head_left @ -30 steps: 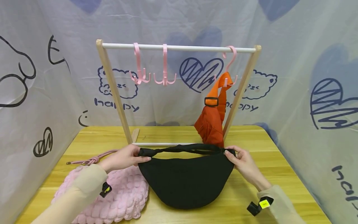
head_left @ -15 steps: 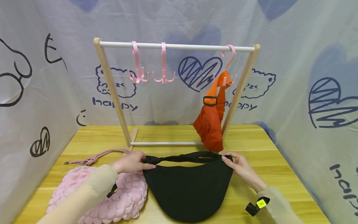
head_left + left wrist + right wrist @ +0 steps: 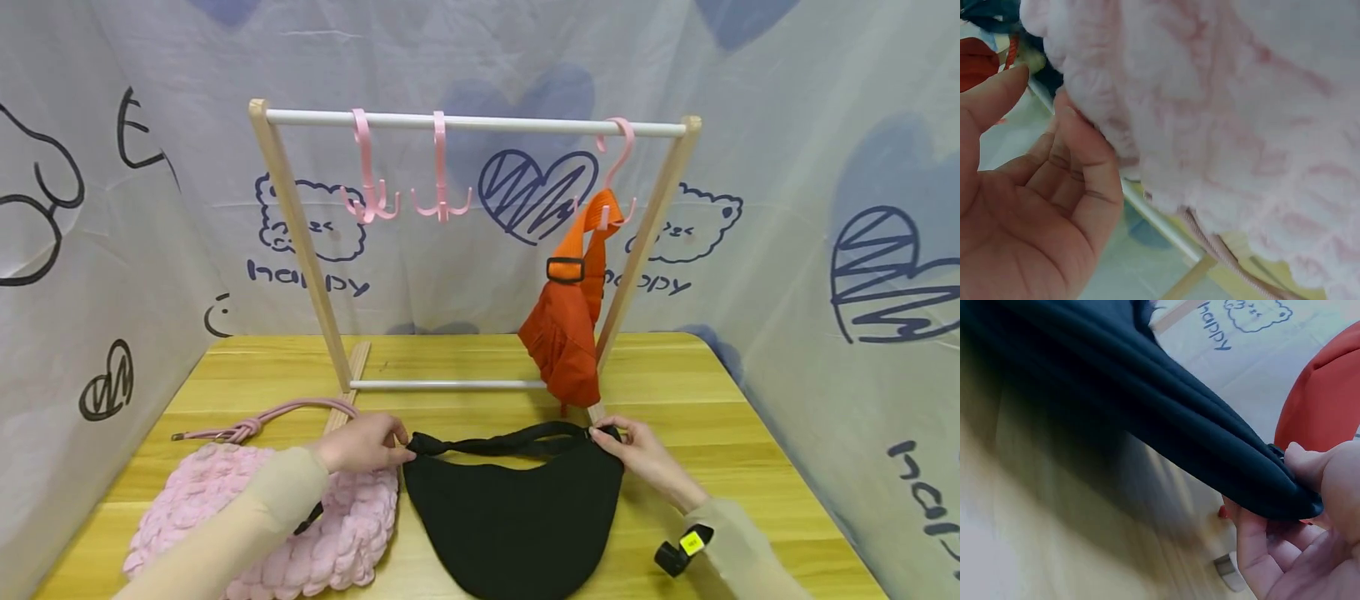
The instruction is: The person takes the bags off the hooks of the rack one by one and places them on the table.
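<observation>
A black crescent-shaped shoulder bag [image 3: 517, 525] is at the front middle of the wooden table, its strap along the top. My right hand [image 3: 645, 458] pinches its upper right corner between thumb and fingers, which the right wrist view shows closely on the black cloth [image 3: 1147, 406]. At the upper left corner is my left hand [image 3: 363, 442]. In the left wrist view this hand [image 3: 1041, 206] has its thumb apart from half-bent fingers, with nothing gripped between them. Below my left forearm lies a pink puffy knitted bag [image 3: 348, 525] with a knotted cord handle.
Behind the bag stands a wooden-legged rack with a white top rail [image 3: 510, 125]. Two pink hooks [image 3: 441, 167] hang on its left half. On the right, another pink hook [image 3: 619, 158] carries an orange bag [image 3: 562, 350]. Patterned cloth walls surround the table [image 3: 720, 400].
The black bag has come down and nearer to me. My left hand has shifted right and its grip on the corner has loosened. My right hand still pinches the other corner.
</observation>
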Motion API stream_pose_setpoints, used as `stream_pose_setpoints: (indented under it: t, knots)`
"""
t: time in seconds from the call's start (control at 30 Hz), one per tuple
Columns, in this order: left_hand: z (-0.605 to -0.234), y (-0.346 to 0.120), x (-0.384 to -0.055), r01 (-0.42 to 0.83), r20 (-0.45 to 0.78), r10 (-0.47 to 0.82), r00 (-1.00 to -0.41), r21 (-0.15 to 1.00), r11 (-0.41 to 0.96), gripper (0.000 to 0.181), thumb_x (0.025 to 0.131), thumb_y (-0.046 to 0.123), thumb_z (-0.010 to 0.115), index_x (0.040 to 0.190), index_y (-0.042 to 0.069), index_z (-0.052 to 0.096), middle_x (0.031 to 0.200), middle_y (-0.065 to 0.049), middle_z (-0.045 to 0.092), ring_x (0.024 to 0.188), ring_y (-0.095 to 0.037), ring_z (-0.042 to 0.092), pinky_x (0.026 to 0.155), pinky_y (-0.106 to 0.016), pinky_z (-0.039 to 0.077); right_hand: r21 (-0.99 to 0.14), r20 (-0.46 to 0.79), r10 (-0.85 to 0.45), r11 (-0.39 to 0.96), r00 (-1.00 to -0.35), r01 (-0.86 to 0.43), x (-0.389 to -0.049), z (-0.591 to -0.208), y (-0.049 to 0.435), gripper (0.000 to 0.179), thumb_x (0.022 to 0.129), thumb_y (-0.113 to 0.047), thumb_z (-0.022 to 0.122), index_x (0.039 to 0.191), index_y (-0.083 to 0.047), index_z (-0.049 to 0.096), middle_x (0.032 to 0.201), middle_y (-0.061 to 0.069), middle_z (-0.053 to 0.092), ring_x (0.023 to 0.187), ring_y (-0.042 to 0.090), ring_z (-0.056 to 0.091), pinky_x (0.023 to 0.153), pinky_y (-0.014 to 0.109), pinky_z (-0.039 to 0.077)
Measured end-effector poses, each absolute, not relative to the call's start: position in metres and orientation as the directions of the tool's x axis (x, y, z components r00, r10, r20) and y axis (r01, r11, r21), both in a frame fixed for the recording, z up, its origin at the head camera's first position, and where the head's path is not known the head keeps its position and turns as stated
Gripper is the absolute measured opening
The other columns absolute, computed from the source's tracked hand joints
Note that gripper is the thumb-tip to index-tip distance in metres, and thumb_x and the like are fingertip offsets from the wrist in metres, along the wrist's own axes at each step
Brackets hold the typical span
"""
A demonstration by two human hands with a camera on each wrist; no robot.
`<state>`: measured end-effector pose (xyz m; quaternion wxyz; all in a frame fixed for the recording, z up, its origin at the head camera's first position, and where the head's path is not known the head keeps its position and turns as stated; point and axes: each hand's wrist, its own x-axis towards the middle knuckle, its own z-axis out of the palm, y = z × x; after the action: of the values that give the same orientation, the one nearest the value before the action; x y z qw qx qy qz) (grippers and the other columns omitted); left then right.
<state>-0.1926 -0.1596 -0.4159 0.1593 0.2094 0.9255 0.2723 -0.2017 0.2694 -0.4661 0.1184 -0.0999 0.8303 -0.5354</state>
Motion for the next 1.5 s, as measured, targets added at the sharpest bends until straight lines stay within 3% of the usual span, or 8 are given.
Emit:
stream_pose_setpoints:
  t: [0.07,0.23,0.37,0.43,0.6,0.83,1.17,1.5]
  knots:
    - [-0.414,-0.162,-0.191,0.305,-0.170,0.469,-0.867,0.564,0.768,0.028,0.092,0.021,0.072,0.108,-0.001,0.065,0.082,-0.003,0.065,0.070,-0.010,0.055,0.065,-0.027,0.048,-0.893,-0.064,-0.277,0.445,-0.959,-0.069,-0.203,-0.468,0.270,0.037,0.103,-0.026,0.058,0.127,0.003,0.061,0.106,0.015,0.072,0.076,0.007,0.063,0.069,0.024,0.050]
    - [-0.413,-0.172,-0.189,0.356,-0.122,0.474,-0.872,0.507,0.785,0.021,0.090,0.014,0.073,0.104,0.004,0.063,0.080,-0.002,0.059,0.070,-0.012,0.052,0.066,-0.030,0.047,-0.837,-0.031,-0.246,0.536,-0.969,-0.109,-0.203,-0.472,0.273,0.039,0.104,-0.028,0.056,0.130,0.000,0.061,0.125,0.022,0.067,0.084,0.007,0.062,0.073,0.023,0.049]
    - [-0.417,-0.179,-0.183,0.362,-0.126,0.459,-0.879,0.450,0.817,0.027,0.086,0.016,0.079,0.106,0.009,0.064,0.096,-0.005,0.061,0.086,-0.017,0.060,0.080,-0.039,0.054,-0.806,-0.040,-0.236,0.582,-0.971,-0.108,-0.202,-0.473,0.277,0.040,0.103,-0.029,0.058,0.130,-0.001,0.060,0.117,0.020,0.070,0.082,0.008,0.064,0.071,0.024,0.049]
    - [-0.419,-0.182,-0.180,0.355,-0.135,0.450,-0.883,0.436,0.827,0.030,0.084,0.017,0.081,0.108,0.011,0.064,0.103,-0.006,0.059,0.092,-0.021,0.062,0.085,-0.044,0.054,-0.791,-0.047,-0.232,0.603,-0.972,-0.106,-0.202,-0.473,0.280,0.039,0.102,-0.029,0.060,0.130,-0.001,0.060,0.102,0.018,0.072,0.075,0.010,0.062,0.065,0.024,0.048]
    - [-0.423,-0.186,-0.177,0.345,-0.136,0.441,-0.887,0.438,0.830,0.037,0.082,0.017,0.083,0.112,0.013,0.063,0.107,-0.008,0.054,0.090,-0.022,0.061,0.084,-0.046,0.054,-0.780,-0.089,-0.229,0.621,-0.969,-0.075,-0.200,-0.473,0.283,0.041,0.098,-0.029,0.065,0.129,-0.002,0.058,0.071,0.011,0.062,0.057,0.020,0.057,0.054,0.028,0.046]
    - [-0.428,-0.191,-0.175,0.326,-0.168,0.442,-0.881,0.460,0.826,0.040,0.083,0.018,0.082,0.116,0.017,0.059,0.111,-0.011,0.051,0.086,-0.022,0.059,0.080,-0.046,0.053,-0.822,-0.143,-0.268,0.568,-0.953,-0.036,-0.199,-0.478,0.277,0.042,0.099,-0.023,0.064,0.133,0.000,0.053,0.086,0.012,0.066,0.066,0.016,0.063,0.060,0.030,0.055]
    - [-0.432,-0.195,-0.175,0.344,-0.155,0.464,-0.872,0.479,0.807,0.038,0.082,0.018,0.083,0.111,0.017,0.058,0.105,-0.007,0.046,0.081,-0.017,0.051,0.074,-0.037,0.049,-0.873,-0.112,-0.280,0.487,-0.953,-0.040,-0.195,-0.485,0.267,0.039,0.099,-0.014,0.064,0.129,0.007,0.051,0.083,0.014,0.065,0.069,0.017,0.067,0.061,0.030,0.059]
    - [-0.436,-0.201,-0.174,0.310,-0.169,0.438,-0.883,0.489,0.815,0.033,0.086,0.022,0.080,0.108,0.018,0.056,0.112,-0.009,0.048,0.093,-0.022,0.058,0.081,-0.042,0.051,-0.869,-0.129,-0.255,0.494,-0.958,-0.014,-0.194,-0.489,0.257,0.038,0.099,-0.015,0.064,0.129,0.006,0.051,0.081,0.011,0.063,0.070,0.017,0.067,0.061,0.028,0.058]
